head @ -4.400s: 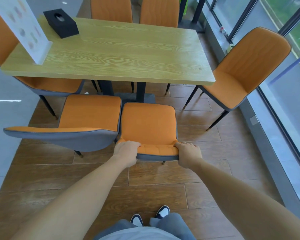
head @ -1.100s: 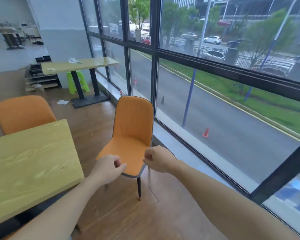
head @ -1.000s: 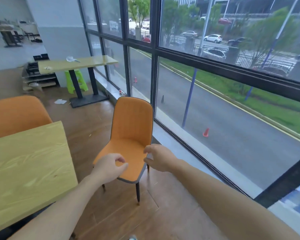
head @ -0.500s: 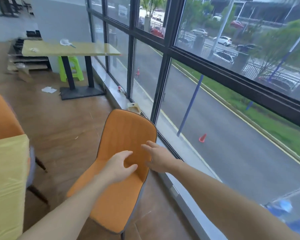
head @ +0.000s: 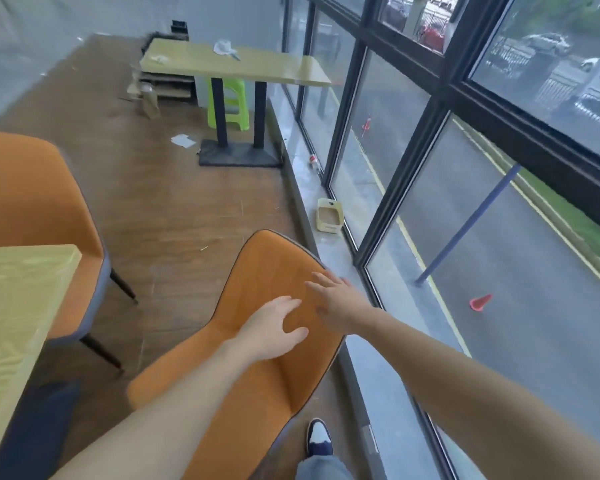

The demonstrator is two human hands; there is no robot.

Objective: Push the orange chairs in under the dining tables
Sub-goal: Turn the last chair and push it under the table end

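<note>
Wood-plank flooring (head: 174,216) runs beside tall black-framed windows (head: 406,140). Nearest, an orange chair (head: 257,386) stands by the sill, clear of the dining table (head: 11,306), whose corner is cut off at left; a second orange chair (head: 28,216) sits behind that corner. Over the near chair's backrest, left hand (head: 274,332) and right hand (head: 336,299) spread with fingers apart, gripping nothing; whether they touch it is unclear.

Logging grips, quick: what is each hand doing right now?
Left hand: open, fingers spread over the orange chair, gripping nothing.
Right hand: open, fingers straight by the chair back, gripping nothing.
</note>
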